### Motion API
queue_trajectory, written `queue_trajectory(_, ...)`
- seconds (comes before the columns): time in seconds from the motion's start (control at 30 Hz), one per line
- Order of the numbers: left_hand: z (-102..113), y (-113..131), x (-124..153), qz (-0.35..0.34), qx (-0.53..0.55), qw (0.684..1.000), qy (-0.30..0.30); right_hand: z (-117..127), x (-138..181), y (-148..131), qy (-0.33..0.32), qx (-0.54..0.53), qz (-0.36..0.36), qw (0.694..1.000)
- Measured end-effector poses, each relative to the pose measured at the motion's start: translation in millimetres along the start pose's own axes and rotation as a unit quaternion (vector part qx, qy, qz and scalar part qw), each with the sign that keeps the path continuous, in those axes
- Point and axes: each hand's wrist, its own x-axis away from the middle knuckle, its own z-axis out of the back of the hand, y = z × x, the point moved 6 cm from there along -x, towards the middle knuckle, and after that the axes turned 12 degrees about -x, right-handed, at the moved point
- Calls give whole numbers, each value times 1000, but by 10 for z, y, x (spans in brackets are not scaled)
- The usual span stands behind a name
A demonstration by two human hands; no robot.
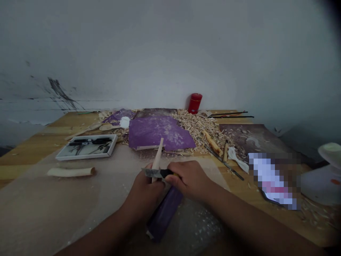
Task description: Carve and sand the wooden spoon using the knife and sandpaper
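My left hand (147, 195) is closed around a slim pale wooden stick (158, 155), whose narrow end points up and away from me. In my right hand (190, 177) is a knife (152, 172) with a dark handle. Its grey blade lies across the stick, just above my left fingers. Below both hands a strip of purple sandpaper (166, 213) slants toward me; my hands cover its upper end. Farther back lies a larger purple sandpaper sheet (157, 129), dusted with pale powder.
Wood shavings (202, 124) are heaped near the wall beside a red can (195, 103). To the left are a white tray of tools (87, 147), a wooden spoon (109, 127) and a peeled branch piece (70, 172). A blurred phone (271, 181) and white bottle (319, 177) stand right.
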Motion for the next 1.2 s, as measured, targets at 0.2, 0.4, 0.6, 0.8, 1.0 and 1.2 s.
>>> queue_trajectory(0.2,-38,-49,44,58,24,998,-6,43,-10,45,24,48,8,999)
queue_trajectory(0.4,-96,-86,48,65,104,992,-30,293,-9,256,114,135,-57,983)
queue_trajectory(0.6,-71,-39,35,59,108,992,-37,109,0,60,37,41,0,998)
queue_trajectory(0.8,14,-91,50,55,9,998,1,47,4,6,24,50,4,998)
queue_trajectory(1.0,-22,-99,52,60,54,997,-5,290,-30,239,86,146,-66,983)
queue_trajectory(1.2,-31,-43,8,59,27,998,11,322,-19,163,95,119,-61,986)
